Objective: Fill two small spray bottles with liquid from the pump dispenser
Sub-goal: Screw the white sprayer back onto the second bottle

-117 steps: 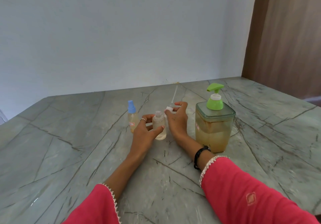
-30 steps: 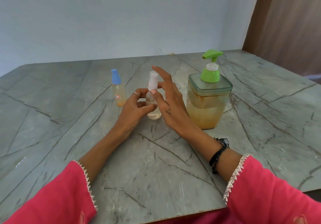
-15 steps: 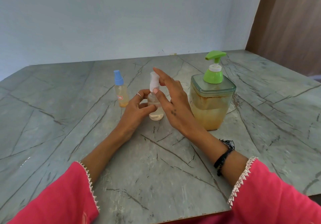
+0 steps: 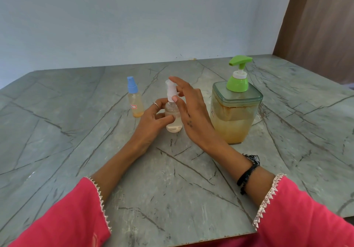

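The table (image 4: 191, 189), cut off at the left and right, carries the pump dispenser (image 4: 236, 112) right of its middle toward the far edge, its label side hard to read. The left hand (image 4: 151, 124) grips the clear spray bottle (image 4: 173, 120) mid-table, hiding part of it, while the right hand (image 4: 193, 112) pinches its white spray top (image 4: 171, 91), fingers covering the far side. The blue-capped spray bottle (image 4: 135, 101) stands just left, its tiny label illegible.

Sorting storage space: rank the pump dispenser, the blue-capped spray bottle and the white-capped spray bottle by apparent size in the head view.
1. Pump dispenser, clearly largest.
2. White-capped spray bottle and blue-capped spray bottle: too alike to rank. The white-capped one looks slightly bigger, but it stands nearer the camera and the left hand and right hand partly cover it.
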